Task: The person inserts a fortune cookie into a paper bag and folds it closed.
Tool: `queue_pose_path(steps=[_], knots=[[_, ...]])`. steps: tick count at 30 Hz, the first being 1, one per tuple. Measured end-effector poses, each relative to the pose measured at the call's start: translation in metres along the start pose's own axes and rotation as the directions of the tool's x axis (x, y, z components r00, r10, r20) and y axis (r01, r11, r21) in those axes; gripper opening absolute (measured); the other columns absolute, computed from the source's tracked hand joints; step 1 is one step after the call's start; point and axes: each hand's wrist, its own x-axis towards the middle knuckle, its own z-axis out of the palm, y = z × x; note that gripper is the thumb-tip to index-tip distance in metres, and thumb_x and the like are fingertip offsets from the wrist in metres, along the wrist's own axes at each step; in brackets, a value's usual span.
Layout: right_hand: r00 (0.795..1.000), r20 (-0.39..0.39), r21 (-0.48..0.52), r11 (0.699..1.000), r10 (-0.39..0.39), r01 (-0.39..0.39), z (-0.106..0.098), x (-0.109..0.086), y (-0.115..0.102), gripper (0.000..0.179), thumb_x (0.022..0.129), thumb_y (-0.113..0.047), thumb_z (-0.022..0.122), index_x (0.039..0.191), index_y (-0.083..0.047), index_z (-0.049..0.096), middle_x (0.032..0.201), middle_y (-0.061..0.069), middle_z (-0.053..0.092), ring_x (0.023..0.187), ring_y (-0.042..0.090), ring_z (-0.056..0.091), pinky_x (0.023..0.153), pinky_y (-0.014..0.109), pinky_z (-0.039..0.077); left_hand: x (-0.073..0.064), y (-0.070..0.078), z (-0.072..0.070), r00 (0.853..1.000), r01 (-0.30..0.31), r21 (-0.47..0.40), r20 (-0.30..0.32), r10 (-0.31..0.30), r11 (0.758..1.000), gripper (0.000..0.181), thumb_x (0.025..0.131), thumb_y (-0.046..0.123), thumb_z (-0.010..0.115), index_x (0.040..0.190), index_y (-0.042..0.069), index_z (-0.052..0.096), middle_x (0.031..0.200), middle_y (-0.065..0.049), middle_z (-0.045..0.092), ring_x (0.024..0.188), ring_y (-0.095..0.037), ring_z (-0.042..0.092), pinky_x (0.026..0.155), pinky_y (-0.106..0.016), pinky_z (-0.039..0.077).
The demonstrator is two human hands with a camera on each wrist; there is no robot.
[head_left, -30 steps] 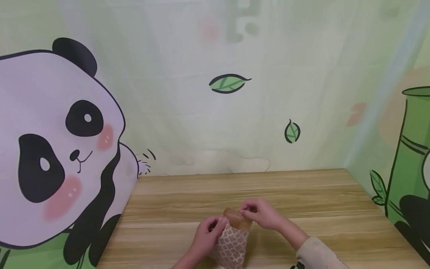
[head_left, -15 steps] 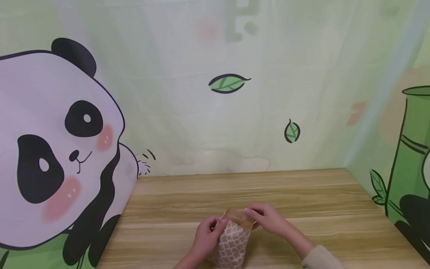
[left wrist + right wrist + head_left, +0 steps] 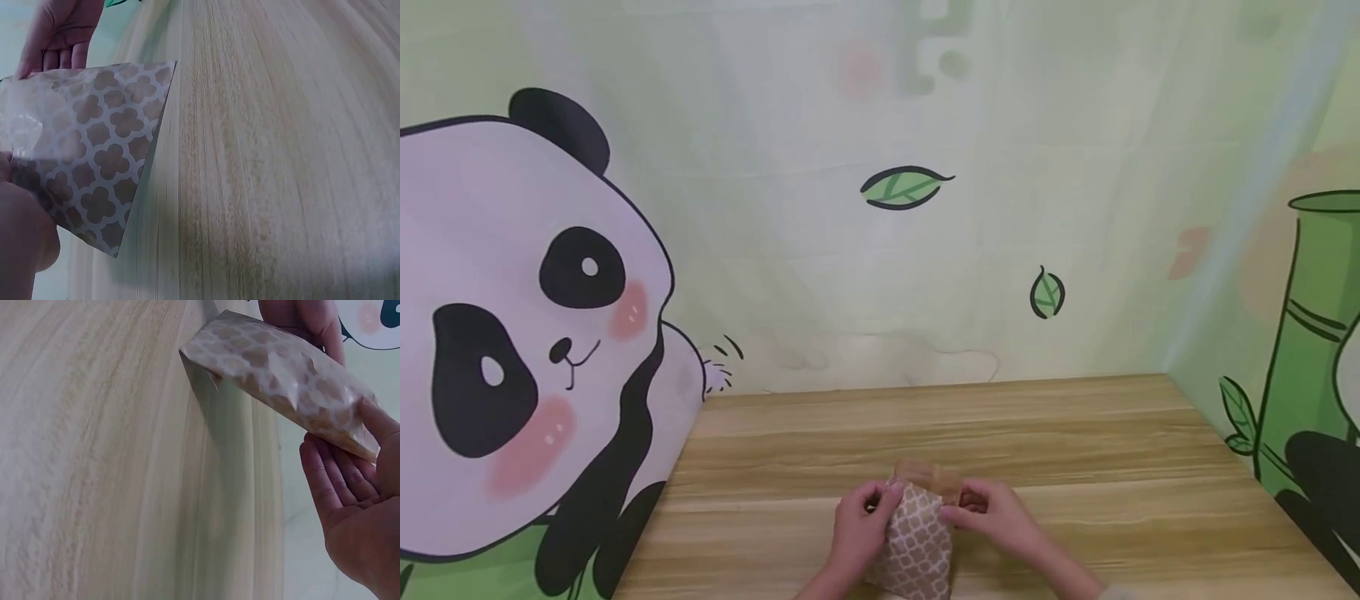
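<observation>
A brown paper bag (image 3: 917, 546) with a white lattice pattern is held up at the front of the table, its plain brown top (image 3: 928, 477) uppermost. My left hand (image 3: 859, 529) pinches its upper left edge between thumb and fingers. At the upper right edge, my right hand (image 3: 1003, 517) pinches it with the thumb on the patterned face. The left wrist view shows the flat lower end of the bag (image 3: 112, 156) over the wood. From the right wrist, the bag (image 3: 281, 375) appears edge-on, fingers of the right hand (image 3: 356, 519) behind it. Its contents are hidden.
A wood-grain table (image 3: 790, 454) spreads around the bag. Behind it hangs a pale green backdrop (image 3: 820, 275) with printed leaves, a large panda (image 3: 512, 192) on the left and a bamboo stalk (image 3: 1307, 283) on the right.
My right hand has come down along the bag's right edge, from the brown top to the patterned part. The left hand keeps its hold, and the patterned face now shows flatter.
</observation>
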Motion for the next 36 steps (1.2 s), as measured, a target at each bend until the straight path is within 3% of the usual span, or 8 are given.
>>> queue_pose_path(steps=[5, 8, 14, 20, 23, 27, 32, 36], knots=[[0.999, -0.052, -0.025, 1.000, 0.000, -0.001, 0.005, 0.002, 0.003, 0.032, 0.102, -0.014, 0.074, 0.122, 0.010, 0.071, 0.105, 0.018, 0.078, 0.092, 0.016, 0.077, 0.081, 0.030, 0.064, -0.002, 0.002, 0.002, 0.998, 0.010, -0.001, -0.062, -0.010, 1.000, 0.028, 0.099, 0.032, 0.078, 0.086, 0.007, 0.079, 0.082, 0.000, 0.072, 0.077, -0.011, 0.063, 0.068, -0.023, 0.053], [0.998, -0.060, -0.016, 1.000, -0.008, 0.007, 0.005, 0.002, 0.004, 0.026, 0.104, -0.011, 0.070, 0.120, 0.010, 0.073, 0.106, 0.020, 0.078, 0.092, 0.019, 0.078, 0.081, 0.035, 0.065, -0.003, 0.002, 0.000, 0.998, 0.018, -0.001, -0.064, -0.018, 1.000, 0.028, 0.098, 0.033, 0.078, 0.088, 0.008, 0.082, 0.082, 0.000, 0.072, 0.077, -0.011, 0.063, 0.067, -0.023, 0.052], [0.994, -0.099, -0.055, 0.997, -0.050, 0.045, 0.004, 0.000, 0.003, 0.022, 0.106, -0.009, 0.065, 0.114, 0.008, 0.077, 0.105, 0.020, 0.079, 0.088, 0.015, 0.078, 0.079, 0.040, 0.065, -0.002, 0.000, -0.007, 0.999, 0.041, -0.003, -0.020, -0.041, 0.999, 0.029, 0.100, 0.035, 0.076, 0.094, 0.007, 0.084, 0.088, -0.002, 0.075, 0.081, -0.011, 0.064, 0.071, -0.023, 0.053], [0.992, -0.121, -0.003, 1.000, -0.021, 0.020, 0.000, -0.002, 0.006, 0.025, 0.108, -0.009, 0.062, 0.114, 0.011, 0.075, 0.105, 0.023, 0.079, 0.087, 0.018, 0.079, 0.079, 0.036, 0.065, -0.003, 0.001, -0.016, 0.999, 0.028, 0.007, 0.047, -0.028, 1.000, 0.039, 0.103, 0.035, 0.073, 0.084, 0.001, 0.079, 0.090, -0.003, 0.075, 0.086, -0.014, 0.063, 0.078, -0.027, 0.051], [0.994, -0.109, 0.007, 1.000, -0.015, 0.016, -0.002, -0.002, 0.008, 0.024, 0.108, -0.009, 0.062, 0.114, 0.011, 0.075, 0.104, 0.024, 0.078, 0.087, 0.019, 0.079, 0.079, 0.037, 0.065, -0.001, 0.001, -0.019, 0.995, 0.039, -0.021, 0.097, -0.037, 0.999, 0.033, 0.102, 0.032, 0.074, 0.091, 0.001, 0.080, 0.088, -0.002, 0.074, 0.085, -0.014, 0.063, 0.078, -0.027, 0.053], [0.997, -0.072, -0.013, 1.000, -0.024, 0.023, -0.004, -0.001, 0.008, 0.026, 0.108, -0.009, 0.061, 0.116, 0.012, 0.073, 0.105, 0.024, 0.078, 0.086, 0.017, 0.078, 0.080, 0.039, 0.065, 0.006, 0.003, -0.025, 0.981, 0.052, -0.079, 0.191, -0.037, 0.996, 0.026, 0.100, 0.025, 0.077, 0.103, 0.000, 0.079, 0.094, -0.003, 0.076, 0.087, -0.013, 0.068, 0.080, -0.026, 0.059], [0.999, -0.026, -0.019, 0.999, -0.036, 0.036, -0.008, 0.001, 0.009, 0.026, 0.109, -0.007, 0.060, 0.117, 0.014, 0.072, 0.105, 0.024, 0.078, 0.088, 0.012, 0.077, 0.080, 0.033, 0.065, 0.017, 0.005, -0.033, 0.943, 0.017, -0.127, 0.332, 0.026, 0.992, 0.023, 0.100, 0.014, 0.077, 0.106, -0.008, 0.076, 0.101, -0.013, 0.079, 0.089, -0.015, 0.075, 0.083, -0.030, 0.064], [0.999, 0.003, 0.002, 0.999, -0.045, 0.045, -0.010, 0.002, 0.010, 0.026, 0.110, -0.007, 0.058, 0.115, 0.014, 0.073, 0.105, 0.025, 0.077, 0.090, 0.010, 0.077, 0.081, 0.031, 0.064, 0.020, 0.010, -0.039, 0.921, 0.042, -0.139, 0.389, 0.016, 0.989, 0.024, 0.102, 0.013, 0.074, 0.108, -0.010, 0.075, 0.101, -0.017, 0.079, 0.088, -0.019, 0.077, 0.084, -0.034, 0.064]])
